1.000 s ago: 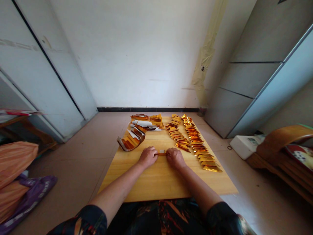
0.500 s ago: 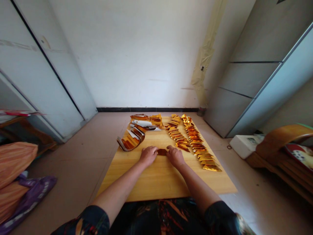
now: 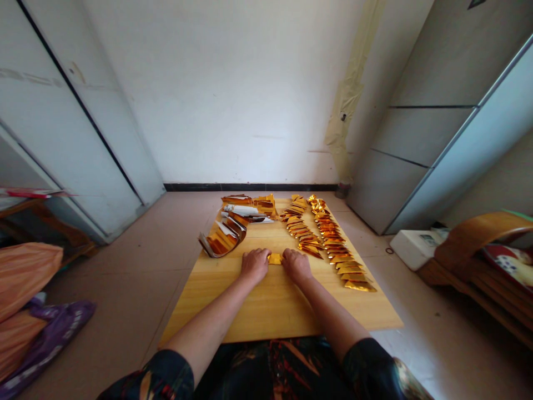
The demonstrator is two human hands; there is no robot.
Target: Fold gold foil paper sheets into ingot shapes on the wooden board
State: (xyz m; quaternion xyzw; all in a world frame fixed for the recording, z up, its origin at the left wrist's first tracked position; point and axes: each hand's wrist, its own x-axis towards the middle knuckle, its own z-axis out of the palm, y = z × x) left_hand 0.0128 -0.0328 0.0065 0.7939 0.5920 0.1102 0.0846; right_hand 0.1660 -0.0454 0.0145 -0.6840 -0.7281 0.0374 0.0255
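Between my hands, low over the wooden table [image 3: 258, 311], is a small piece of gold foil paper [image 3: 275, 259]. My left hand [image 3: 255, 265] grips its left end with curled fingers. At the right end my right hand [image 3: 296, 264] is closed on the same piece. Only the bright middle of the paper shows; its ends are hidden by my fingers. To the right lie rows of folded gold foil papers, a shorter row [image 3: 300, 229] and a longer one [image 3: 333, 239]. Loose stacks of gold foil sheets [image 3: 225, 236] with white backs rest at the table's far left.
A pale wall [image 3: 241, 111] stands behind the table, with a grey fridge-like cabinet [image 3: 420, 133] at the right. A white box [image 3: 412, 247] and a wooden seat [image 3: 478, 244] are on the right. Orange and purple bags [image 3: 45, 339] lie on the floor at left.
The foil paper between my hands looks dark brown before and shines gold now. My fingers have curled further around its ends, and the right hand has shifted slightly left.
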